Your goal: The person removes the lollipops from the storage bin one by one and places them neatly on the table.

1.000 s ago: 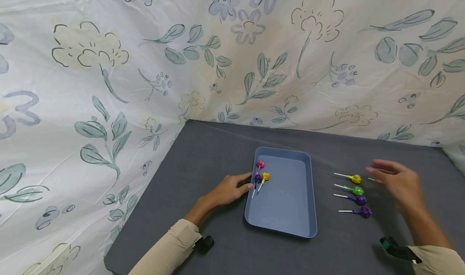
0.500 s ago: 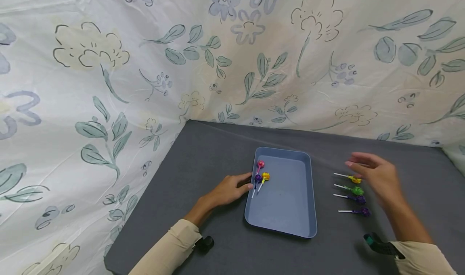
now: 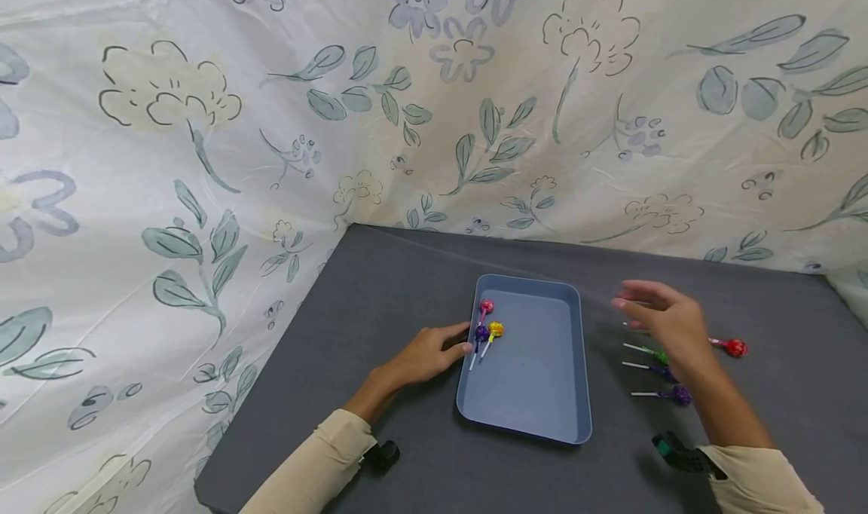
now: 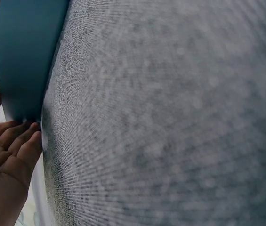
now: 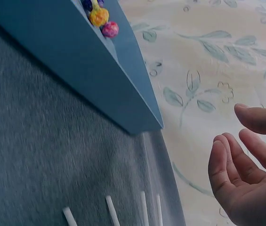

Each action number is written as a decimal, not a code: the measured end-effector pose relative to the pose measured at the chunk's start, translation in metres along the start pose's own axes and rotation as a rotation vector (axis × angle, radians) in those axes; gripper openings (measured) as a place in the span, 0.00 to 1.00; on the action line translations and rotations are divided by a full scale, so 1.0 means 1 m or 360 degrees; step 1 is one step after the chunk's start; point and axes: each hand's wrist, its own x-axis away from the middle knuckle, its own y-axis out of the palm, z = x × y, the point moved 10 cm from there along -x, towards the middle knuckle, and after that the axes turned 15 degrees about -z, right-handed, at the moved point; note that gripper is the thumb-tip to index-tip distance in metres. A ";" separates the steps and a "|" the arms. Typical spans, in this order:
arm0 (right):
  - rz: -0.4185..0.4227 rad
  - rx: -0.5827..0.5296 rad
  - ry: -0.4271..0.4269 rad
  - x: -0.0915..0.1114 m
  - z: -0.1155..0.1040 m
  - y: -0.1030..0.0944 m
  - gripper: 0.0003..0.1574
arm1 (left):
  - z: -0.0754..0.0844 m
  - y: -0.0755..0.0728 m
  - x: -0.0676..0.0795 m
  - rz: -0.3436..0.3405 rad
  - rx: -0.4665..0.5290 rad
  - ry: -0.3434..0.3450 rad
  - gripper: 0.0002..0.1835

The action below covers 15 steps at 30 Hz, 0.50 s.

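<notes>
In the head view, my left hand (image 3: 429,354) grips the left side of a blue-grey tray (image 3: 529,423). In the left wrist view, its fingertips press the tray's outer wall (image 4: 24,56), with the thumb at the rim. Inside the tray lie a pink lollipop (image 3: 486,307), a purple one (image 3: 481,334) and a yellow one (image 3: 496,329). Right of the tray, my right hand (image 3: 667,319) hovers with loosely curled fingers and nothing between them. It hides most of a yellow lollipop and partly covers a green lollipop (image 3: 652,353) and a purple lollipop (image 3: 654,368).
Nearest me in the right-hand row lies another purple lollipop (image 3: 680,396). A red lollipop (image 3: 735,347) lies beyond the right wrist. The grey tabletop (image 3: 407,280) meets a hanging floral cloth (image 3: 434,145) at the back and left.
My right hand has moved left from beside the row to above its far end, uncovering the red lollipop. My left hand and the tray have stayed still.
</notes>
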 end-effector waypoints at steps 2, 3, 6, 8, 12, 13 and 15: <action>-0.0019 0.0004 0.0003 -0.002 -0.003 0.006 0.31 | 0.000 0.000 0.000 0.0003 -0.0001 0.0002 0.31; -0.0025 0.0007 0.0004 -0.003 -0.004 0.008 0.33 | 0.000 0.000 -0.001 0.0004 -0.0003 0.0003 0.31; -0.0050 0.0001 -0.0013 -0.006 -0.010 0.016 0.35 | -0.001 0.001 -0.001 0.0008 -0.0006 0.0004 0.31; -0.0069 -0.0023 -0.0036 -0.008 -0.014 0.020 0.34 | 0.000 0.001 -0.002 0.0006 -0.0004 0.0000 0.31; -0.0099 -0.0070 -0.0078 -0.012 -0.021 0.028 0.33 | 0.000 0.001 -0.003 0.0010 0.0004 0.0004 0.31; -0.0102 -0.0077 -0.0088 -0.013 -0.023 0.030 0.32 | 0.001 0.000 -0.003 0.0011 0.0003 0.0004 0.31; -0.0104 -0.0096 -0.0104 -0.016 -0.027 0.034 0.32 | 0.002 0.000 -0.004 0.0014 -0.0001 0.0003 0.31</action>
